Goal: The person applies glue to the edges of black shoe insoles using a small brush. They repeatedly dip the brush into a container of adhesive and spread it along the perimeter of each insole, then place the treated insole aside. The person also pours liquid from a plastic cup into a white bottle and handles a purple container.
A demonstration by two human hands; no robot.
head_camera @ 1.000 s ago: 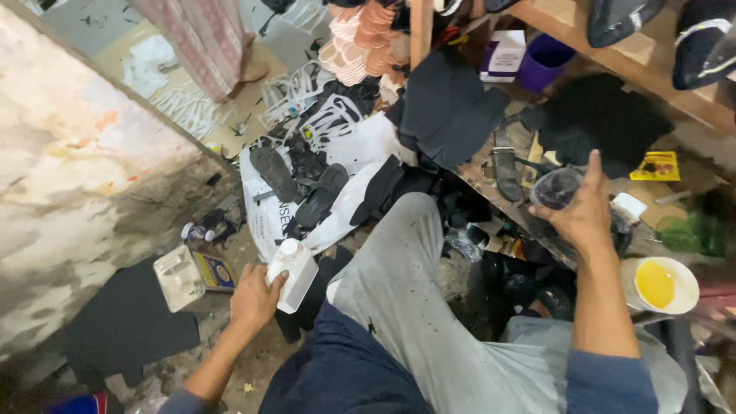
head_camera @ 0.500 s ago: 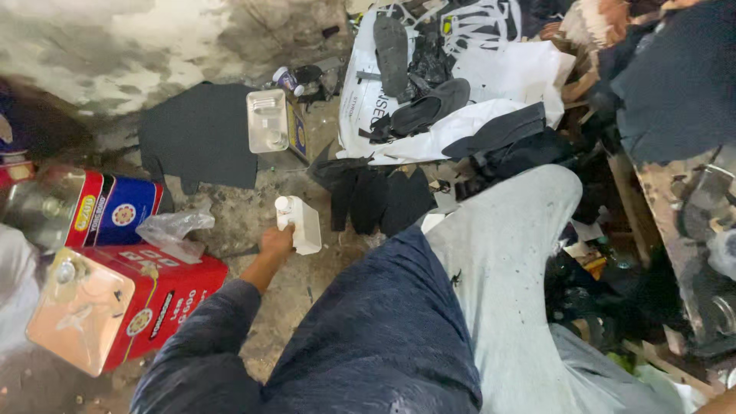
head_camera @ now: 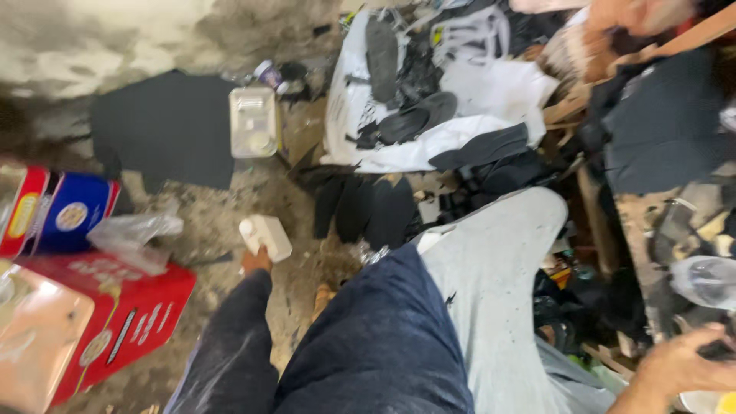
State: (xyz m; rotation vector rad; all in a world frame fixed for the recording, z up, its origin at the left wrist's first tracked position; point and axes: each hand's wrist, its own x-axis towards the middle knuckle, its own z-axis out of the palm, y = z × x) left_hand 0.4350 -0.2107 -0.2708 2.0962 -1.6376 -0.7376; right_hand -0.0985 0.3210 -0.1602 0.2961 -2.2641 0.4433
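Note:
My left hand (head_camera: pixel 256 261) grips a small white plastic bottle (head_camera: pixel 265 236) low over the dirty floor, its dark blue sleeve reaching down from the lower middle. My right hand (head_camera: pixel 685 364) is at the lower right edge, fingers curled on something dark that is mostly out of view; what it holds is unclear. My knee in light grey trousers (head_camera: pixel 498 253) lies between the two hands. Several flat black sole-shaped pieces (head_camera: pixel 364 208) lie on the floor just beyond the bottle.
A red tin (head_camera: pixel 115 330) and a blue and red tin (head_camera: pixel 61 211) stand at the left with a crumpled clear bag (head_camera: pixel 134 230). A black sheet (head_camera: pixel 169 130), a square metal can (head_camera: pixel 254 121), white bags with black soles (head_camera: pixel 429 115) and a cluttered workbench (head_camera: pixel 659 153) surround me.
The view has swung left and down from the workbench to the floor. My left hand still holds the white bottle, now lower and nearer the tins; my right hand has left the bench centre.

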